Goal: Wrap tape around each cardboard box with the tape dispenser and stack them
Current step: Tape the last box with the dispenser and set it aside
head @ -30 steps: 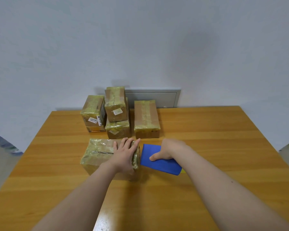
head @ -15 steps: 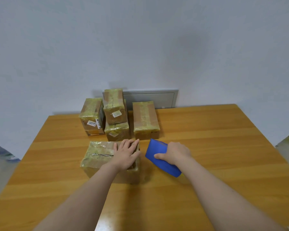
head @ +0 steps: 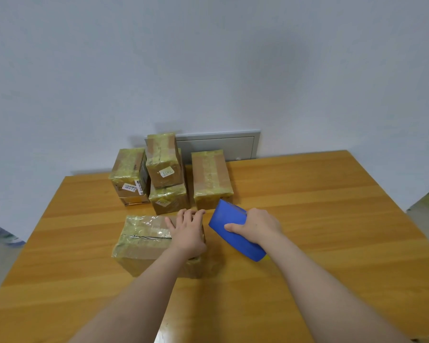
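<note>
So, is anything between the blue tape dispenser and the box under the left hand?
Nothing visible. The blue plastic tape dispenser, held by the right hand, is just right of the tape-wrapped cardboard box, with only bare wooden table between. The left hand lies flat on the box's right end.

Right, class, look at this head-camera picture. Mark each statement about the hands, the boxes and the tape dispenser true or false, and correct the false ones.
1. The left hand lies flat on the near cardboard box. True.
2. The right hand grips a red tape dispenser. False: the tape dispenser is blue.
3. In the far group, a labelled box stands on a lower box. True.
4. The tape dispenser rests on top of the near cardboard box. False: it is to the right of that box, in the right hand.
</note>
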